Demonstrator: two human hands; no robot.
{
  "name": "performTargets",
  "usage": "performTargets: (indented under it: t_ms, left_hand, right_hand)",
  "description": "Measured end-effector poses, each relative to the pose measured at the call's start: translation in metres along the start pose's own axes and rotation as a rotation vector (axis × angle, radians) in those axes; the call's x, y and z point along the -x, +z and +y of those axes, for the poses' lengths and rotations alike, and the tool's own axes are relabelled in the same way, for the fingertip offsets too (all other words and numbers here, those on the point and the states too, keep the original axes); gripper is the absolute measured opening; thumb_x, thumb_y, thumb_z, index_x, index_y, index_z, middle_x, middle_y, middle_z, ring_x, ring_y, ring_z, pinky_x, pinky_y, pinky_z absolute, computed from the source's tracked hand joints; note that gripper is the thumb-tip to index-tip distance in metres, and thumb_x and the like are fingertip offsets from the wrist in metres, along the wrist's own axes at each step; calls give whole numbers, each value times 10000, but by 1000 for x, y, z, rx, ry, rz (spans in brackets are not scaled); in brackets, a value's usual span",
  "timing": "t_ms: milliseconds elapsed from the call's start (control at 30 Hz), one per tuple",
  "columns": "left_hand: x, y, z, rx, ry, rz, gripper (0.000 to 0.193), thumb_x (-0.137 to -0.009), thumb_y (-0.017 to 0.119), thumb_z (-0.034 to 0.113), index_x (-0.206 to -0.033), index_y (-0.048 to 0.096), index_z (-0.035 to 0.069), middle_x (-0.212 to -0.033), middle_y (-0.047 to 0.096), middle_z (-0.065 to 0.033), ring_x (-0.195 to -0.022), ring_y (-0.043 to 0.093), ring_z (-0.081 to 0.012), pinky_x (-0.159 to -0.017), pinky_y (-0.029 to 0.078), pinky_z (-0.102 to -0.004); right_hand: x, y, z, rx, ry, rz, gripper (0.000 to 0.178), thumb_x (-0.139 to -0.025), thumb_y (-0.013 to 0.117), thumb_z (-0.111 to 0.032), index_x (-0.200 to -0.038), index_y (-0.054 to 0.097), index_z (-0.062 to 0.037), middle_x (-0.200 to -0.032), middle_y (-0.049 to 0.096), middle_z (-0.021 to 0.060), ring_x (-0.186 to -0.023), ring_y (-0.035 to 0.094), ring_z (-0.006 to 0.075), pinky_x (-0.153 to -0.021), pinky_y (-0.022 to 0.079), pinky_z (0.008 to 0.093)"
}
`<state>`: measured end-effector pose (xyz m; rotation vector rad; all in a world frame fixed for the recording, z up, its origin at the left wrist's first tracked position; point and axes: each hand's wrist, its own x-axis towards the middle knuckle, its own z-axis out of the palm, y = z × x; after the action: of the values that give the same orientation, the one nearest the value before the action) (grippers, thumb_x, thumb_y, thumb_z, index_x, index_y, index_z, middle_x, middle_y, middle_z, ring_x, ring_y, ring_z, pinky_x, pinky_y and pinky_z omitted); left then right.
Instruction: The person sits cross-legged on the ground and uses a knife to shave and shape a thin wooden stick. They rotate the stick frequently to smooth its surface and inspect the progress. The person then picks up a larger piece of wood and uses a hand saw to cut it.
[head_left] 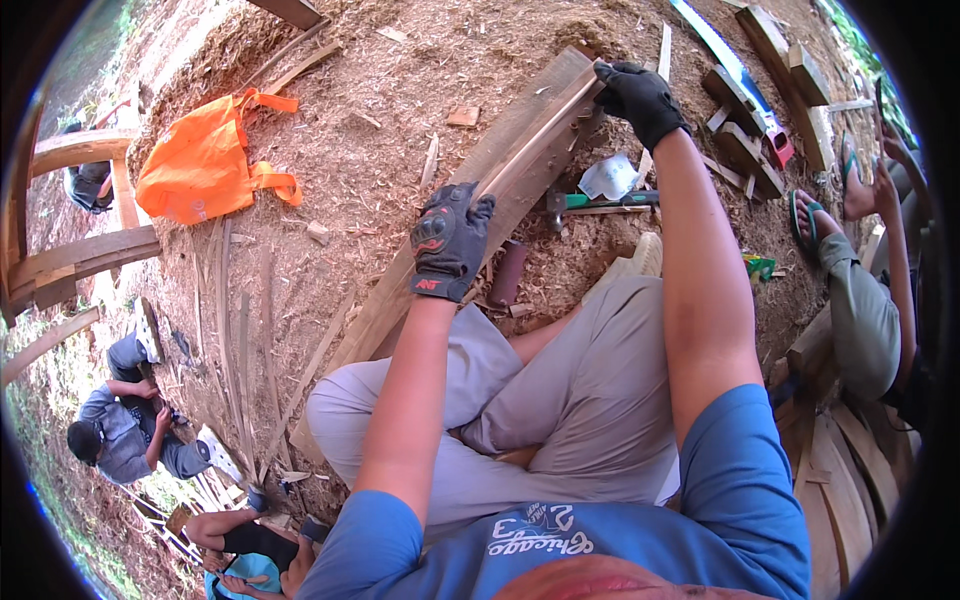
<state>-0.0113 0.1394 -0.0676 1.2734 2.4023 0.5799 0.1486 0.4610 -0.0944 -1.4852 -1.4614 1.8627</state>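
A thin pale wooden strip [537, 140] lies lengthwise along a thick wooden beam [565, 80], which slants from far centre down to the left beside my folded legs. Both my hands wear black gloves. My left hand [447, 240] is closed at the strip's near end, its knuckle pad facing up. At the far end, my right hand [640, 103] pinches the strip, fingers curled over it. Right of the beam lies a hammer [600, 201] with a green and black handle, next to a crumpled whitish sheet [608, 178]. A reddish-brown cylinder [508, 273] rests near my left hand.
An orange bag [200, 160] lies on the shaving-covered ground at left. A handsaw [735, 70] with a red handle leans by wood blocks [745, 150] at right. One person [870, 300] sits at right; others [130, 420] sit at lower left. Long slats [240, 350] lie left.
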Motion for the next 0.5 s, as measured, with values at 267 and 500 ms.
performTargets:
  t_ms: [267,500]
  left_hand:
    - [24,5,-13,-13,207,173,529,-923,776,301,-1373,642,57,-1215,679,-194,-1114,647,-396,-995,520,-497]
    - [46,-18,-38,-8,286,136,574,-901,781,247,-1430,619,93,-1300,654,-163,-1179,613,-385,-1040,494,-501]
  right_hand:
    - [-9,7,4,86,-53,-14,374,-969,771,-345,-1100,754,4,-872,764,115,-755,748,193,-717,625,336]
    - [-24,0,6,381,-74,38,410,-979,703,-448,-1066,792,-57,-887,794,100,-790,768,200,-784,607,348]
